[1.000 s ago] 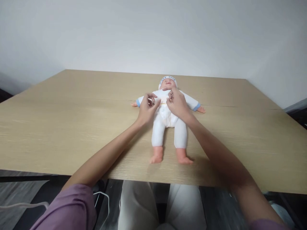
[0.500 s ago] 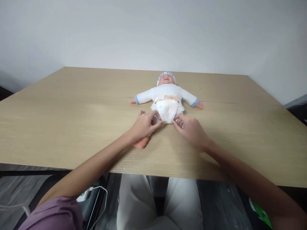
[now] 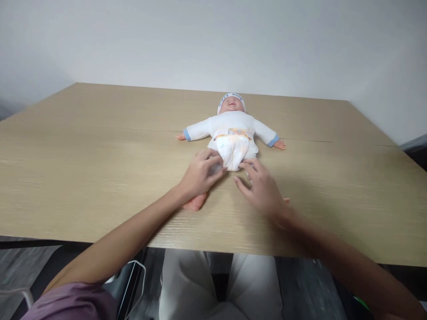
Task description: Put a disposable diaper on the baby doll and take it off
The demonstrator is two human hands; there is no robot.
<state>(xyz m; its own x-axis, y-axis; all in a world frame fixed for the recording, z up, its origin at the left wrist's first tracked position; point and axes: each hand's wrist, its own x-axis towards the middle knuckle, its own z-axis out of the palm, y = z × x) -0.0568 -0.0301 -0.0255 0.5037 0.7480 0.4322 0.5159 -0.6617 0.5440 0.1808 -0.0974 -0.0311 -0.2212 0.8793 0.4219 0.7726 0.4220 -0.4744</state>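
Observation:
A baby doll (image 3: 230,121) in a white long-sleeved top with blue cuffs and a white headband lies on its back, arms spread and head away from me. Round its hips is a white diaper (image 3: 232,147) with an orange waistband. My left hand (image 3: 204,172) lies over the doll's leg on the left, thumb and fingertips closed on the diaper's leg edge. On the other side my right hand (image 3: 260,184) has its thumb and fingers apart, fingertips touching the diaper's edge. Both hands cover most of the doll's legs; one foot (image 3: 195,202) shows under my left wrist.
The doll lies on a wide light-wood table (image 3: 110,178) with a seam across it. Behind the table stands a pale wall (image 3: 213,44). Below the near edge are my legs (image 3: 190,284) and a white cable (image 3: 144,284).
My right thumb has come away from the diaper, and that hand has opened. My left hand stays at its edge. The view has shifted slightly.

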